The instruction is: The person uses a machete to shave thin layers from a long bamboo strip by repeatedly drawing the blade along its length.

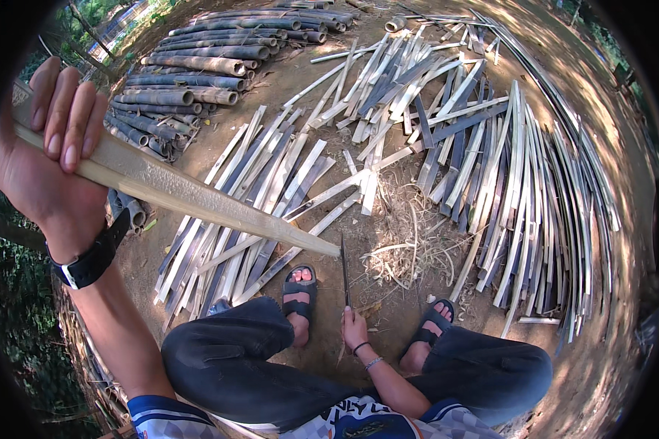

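Note:
My left hand (pixel 55 157), raised at the upper left, is closed round the upper end of a split bamboo strip (pixel 205 203). The strip slants down to the right, its pale inner face showing. Low in the middle, my right hand (pixel 354 329) grips a long, narrow-bladed knife (pixel 345 274) by its lower end. The blade points up and away from me, and the strip's far end meets it or lies just beside it; whether they touch I cannot tell. The knife's handle is mostly hidden in my fingers.
Split bamboo strips lie in a left pile (pixel 271 175), a far pile (pixel 395 77) and a right pile (pixel 523 212). Whole bamboo poles (pixel 205 66) are stacked at the far left. Thin shavings (pixel 410 252) litter the dirt beyond my sandalled feet (pixel 299 296).

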`<move>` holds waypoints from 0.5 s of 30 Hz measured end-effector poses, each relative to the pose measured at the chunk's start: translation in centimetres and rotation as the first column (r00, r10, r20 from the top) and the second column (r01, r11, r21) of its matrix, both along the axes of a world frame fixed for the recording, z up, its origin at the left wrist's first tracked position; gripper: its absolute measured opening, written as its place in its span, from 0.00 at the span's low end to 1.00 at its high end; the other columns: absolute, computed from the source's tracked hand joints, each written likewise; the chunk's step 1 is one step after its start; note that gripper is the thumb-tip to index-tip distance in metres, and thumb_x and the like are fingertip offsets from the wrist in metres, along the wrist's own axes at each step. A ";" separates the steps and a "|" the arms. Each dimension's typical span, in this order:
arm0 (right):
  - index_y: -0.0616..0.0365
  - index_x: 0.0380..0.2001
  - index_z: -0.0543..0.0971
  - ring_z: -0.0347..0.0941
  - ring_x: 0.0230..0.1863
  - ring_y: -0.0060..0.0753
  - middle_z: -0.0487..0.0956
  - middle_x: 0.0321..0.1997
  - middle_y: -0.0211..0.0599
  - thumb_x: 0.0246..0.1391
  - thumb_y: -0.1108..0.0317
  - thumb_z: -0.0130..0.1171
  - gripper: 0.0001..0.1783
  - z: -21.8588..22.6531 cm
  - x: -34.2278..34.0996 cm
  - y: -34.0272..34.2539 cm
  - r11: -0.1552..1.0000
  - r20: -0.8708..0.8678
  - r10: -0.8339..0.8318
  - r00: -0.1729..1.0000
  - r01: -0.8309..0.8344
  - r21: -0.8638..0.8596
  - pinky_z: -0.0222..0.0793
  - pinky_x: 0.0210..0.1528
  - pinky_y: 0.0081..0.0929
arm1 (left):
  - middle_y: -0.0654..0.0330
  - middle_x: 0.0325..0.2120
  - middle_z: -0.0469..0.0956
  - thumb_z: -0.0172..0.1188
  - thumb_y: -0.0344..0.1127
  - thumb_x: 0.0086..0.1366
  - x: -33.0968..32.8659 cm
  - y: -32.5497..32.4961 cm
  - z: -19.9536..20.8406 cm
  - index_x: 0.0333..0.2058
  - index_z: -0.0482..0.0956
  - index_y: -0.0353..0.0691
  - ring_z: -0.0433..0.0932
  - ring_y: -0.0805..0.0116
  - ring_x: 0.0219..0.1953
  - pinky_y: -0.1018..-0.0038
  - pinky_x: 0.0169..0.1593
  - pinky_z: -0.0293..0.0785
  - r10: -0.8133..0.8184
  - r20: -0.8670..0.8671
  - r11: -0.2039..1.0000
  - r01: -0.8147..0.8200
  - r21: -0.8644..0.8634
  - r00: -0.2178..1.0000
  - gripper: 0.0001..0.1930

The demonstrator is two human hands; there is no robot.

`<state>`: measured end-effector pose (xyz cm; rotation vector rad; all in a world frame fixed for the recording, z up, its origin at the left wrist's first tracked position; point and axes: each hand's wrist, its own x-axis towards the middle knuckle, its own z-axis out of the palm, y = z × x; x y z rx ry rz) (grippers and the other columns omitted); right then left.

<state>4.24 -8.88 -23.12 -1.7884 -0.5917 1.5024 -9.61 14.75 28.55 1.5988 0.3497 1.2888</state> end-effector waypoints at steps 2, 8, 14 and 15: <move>0.58 0.25 0.68 0.60 0.10 0.19 0.64 0.11 0.26 0.66 0.47 0.40 0.26 1.8 0.3 0.5 0.996 -0.223 -0.088 0.971 0.089 -0.004 0.56 0.12 0.20 | 0.70 0.11 0.55 0.43 0.43 0.71 -0.3 -0.3 -0.3 0.22 0.59 0.44 0.51 0.81 0.10 0.86 0.18 0.53 0.003 -0.003 1.000 -0.003 0.014 1.000 0.18; 0.58 0.25 0.68 0.61 0.10 0.19 0.65 0.12 0.26 0.66 0.48 0.40 0.25 8.4 2.8 3.9 0.891 -0.256 -0.179 0.950 0.266 0.367 0.57 0.12 0.20 | 0.70 0.11 0.55 0.43 0.44 0.71 0.3 -0.4 -0.5 0.22 0.59 0.43 0.51 0.81 0.10 0.86 0.18 0.52 0.056 0.019 0.998 -0.057 0.027 0.998 0.18; 0.58 0.25 0.67 0.60 0.09 0.20 0.63 0.11 0.27 0.66 0.46 0.39 0.26 -1.6 0.8 -0.7 0.997 -0.108 0.010 0.994 -0.018 -0.071 0.56 0.10 0.21 | 0.70 0.12 0.54 0.44 0.45 0.71 0.7 -0.4 -0.2 0.22 0.59 0.43 0.51 0.81 0.10 0.87 0.19 0.52 -0.005 0.021 1.000 0.005 -0.006 1.000 0.19; 0.58 0.25 0.67 0.60 0.09 0.20 0.63 0.11 0.26 0.66 0.46 0.39 0.26 -0.5 0.2 -0.6 0.997 -0.130 -0.011 0.991 0.000 -0.081 0.56 0.10 0.21 | 0.70 0.12 0.54 0.44 0.45 0.71 0.5 -0.5 -0.1 0.22 0.59 0.43 0.51 0.81 0.10 0.87 0.19 0.52 0.017 0.008 1.000 -0.017 0.011 1.000 0.19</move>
